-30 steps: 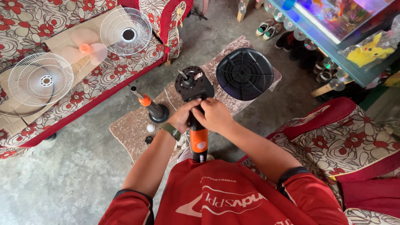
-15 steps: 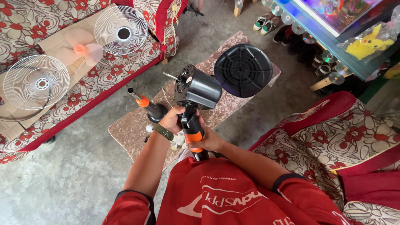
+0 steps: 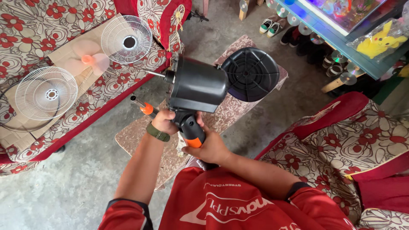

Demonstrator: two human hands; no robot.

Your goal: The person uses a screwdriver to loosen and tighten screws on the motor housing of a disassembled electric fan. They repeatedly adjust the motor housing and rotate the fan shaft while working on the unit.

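Gripping a glossy black fan motor housing (image 3: 198, 84) by its orange-banded neck, left hand (image 3: 165, 121) and right hand (image 3: 209, 149) both clasped round it

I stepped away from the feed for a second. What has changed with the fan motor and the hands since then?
The black fan motor housing has been lifted off the small table and turned so its side faces up. Both hands kept hold of its neck: left hand higher, right hand at the orange collar. The black rear cover, screwdriver and white grilles stayed put.
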